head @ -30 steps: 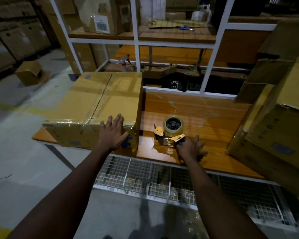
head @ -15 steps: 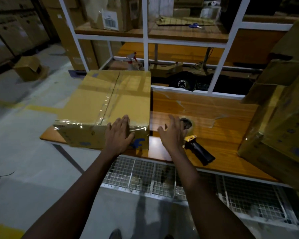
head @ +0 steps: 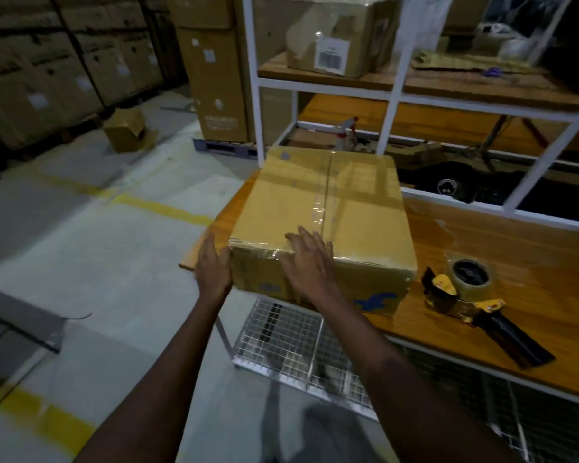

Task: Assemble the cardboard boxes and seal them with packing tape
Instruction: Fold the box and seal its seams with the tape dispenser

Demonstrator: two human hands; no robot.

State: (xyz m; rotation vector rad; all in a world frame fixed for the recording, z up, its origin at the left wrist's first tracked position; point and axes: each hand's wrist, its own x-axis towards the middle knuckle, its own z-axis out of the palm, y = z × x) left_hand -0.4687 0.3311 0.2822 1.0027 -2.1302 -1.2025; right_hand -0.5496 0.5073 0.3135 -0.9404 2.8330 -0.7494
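A closed cardboard box (head: 355, 208) with clear tape along its top seam sits at the left end of the wooden table (head: 515, 262). My left hand (head: 213, 265) presses flat against the box's near left corner. My right hand (head: 306, 259) lies with spread fingers over the near top edge, on the taped seam. A tape dispenser (head: 465, 295) with a roll of clear tape and a black handle lies on the table to the right of the box, apart from both hands.
A white-framed shelf (head: 395, 88) behind the table carries a wrapped labelled carton (head: 341, 38). A wire mesh rack (head: 298, 349) sits under the table. Stacked cartons (head: 47, 68) line the far left and an open small box (head: 127, 130) lies on the concrete floor.
My right hand let go of the tape dispenser and moved left onto the box. My left hand slid to the box's left corner. The view swung left.
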